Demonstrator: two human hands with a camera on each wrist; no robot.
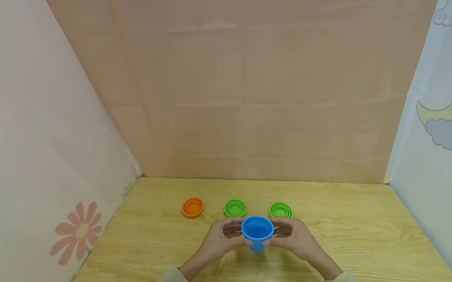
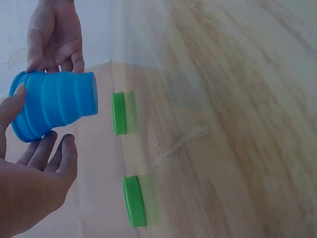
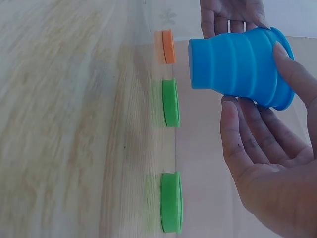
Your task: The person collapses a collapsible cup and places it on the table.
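Observation:
A blue collapsible cup [image 1: 257, 230], pulled out to its full ringed height, is held upright above the table between both hands. The left hand [image 1: 218, 240] pinches it from the left side, thumb near the rim and fingers behind. From the right, the right hand [image 1: 298, 240] holds it the same way. In the left wrist view the ridged wall of the cup [image 2: 54, 101] shows, with a gap between its base and the table. The right wrist view has the cup [image 3: 240, 64] with thumb and fingers touching its wall.
Behind the hands, an orange flattened cup [image 1: 192, 207], a green flattened cup [image 1: 235, 208] and another green flattened cup [image 1: 281, 211] lie in a row on the wooden table [image 1: 142, 245]. A tan backdrop [image 1: 259, 92] and patterned side panels surround the table.

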